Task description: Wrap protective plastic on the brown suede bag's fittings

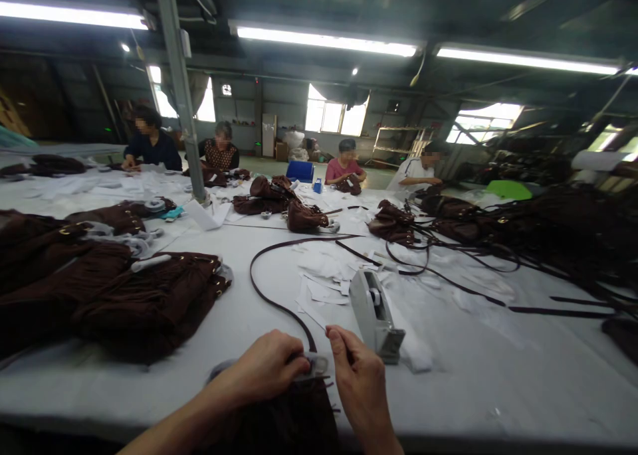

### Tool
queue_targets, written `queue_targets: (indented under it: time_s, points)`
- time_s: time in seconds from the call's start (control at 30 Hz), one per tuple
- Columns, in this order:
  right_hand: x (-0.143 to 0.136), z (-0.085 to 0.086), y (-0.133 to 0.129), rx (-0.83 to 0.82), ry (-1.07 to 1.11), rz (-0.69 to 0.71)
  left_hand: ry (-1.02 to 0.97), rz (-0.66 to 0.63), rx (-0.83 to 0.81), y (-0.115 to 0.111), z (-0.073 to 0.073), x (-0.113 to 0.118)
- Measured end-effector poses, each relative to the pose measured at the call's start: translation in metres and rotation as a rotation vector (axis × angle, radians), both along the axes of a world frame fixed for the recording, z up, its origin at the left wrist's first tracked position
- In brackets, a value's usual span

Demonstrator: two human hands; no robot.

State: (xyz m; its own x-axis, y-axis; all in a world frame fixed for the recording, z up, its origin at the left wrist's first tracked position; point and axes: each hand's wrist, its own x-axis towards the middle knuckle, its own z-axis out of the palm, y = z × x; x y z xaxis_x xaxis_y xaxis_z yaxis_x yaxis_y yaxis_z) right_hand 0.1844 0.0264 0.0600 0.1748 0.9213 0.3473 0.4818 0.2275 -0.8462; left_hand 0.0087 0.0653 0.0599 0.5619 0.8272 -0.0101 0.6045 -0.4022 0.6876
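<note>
A dark brown bag [284,418] lies at the table's near edge, partly under my forearms. My left hand [274,368] is closed at its top, on a clear plastic wrapping [319,365] around the hardware. A long dark strap [264,289] runs from there in a curve across the table. My right hand [356,375] is pinched on the tip of a white paper strip [313,314], just right of my left hand. A grey tape dispenser [375,315] stands right behind my right hand.
Brown bags [149,302] are heaped at the left, and more bags with straps [498,222] at the right. White paper scraps [323,275] lie mid-table on the white tabletop [498,375]. A metal post [182,90] rises at the left; several people sit across the table.
</note>
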Motion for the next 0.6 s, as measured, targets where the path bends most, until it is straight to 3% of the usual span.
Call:
queue_targets:
  time_s: [0.23,0.43,0.6]
  points:
    - [-0.016,-0.013,-0.002,-0.17,-0.121,0.129,-0.001,-0.008,0.027,-0.003,-0.001,-0.004]
    - [0.004,-0.011,0.0,-0.158,0.014,-0.076,-0.087,0.005,-0.064,0.003,-0.001,-0.012]
    - [-0.002,-0.014,-0.002,-0.133,-0.162,0.06,-0.132,-0.059,-0.116,0.004,-0.013,-0.017]
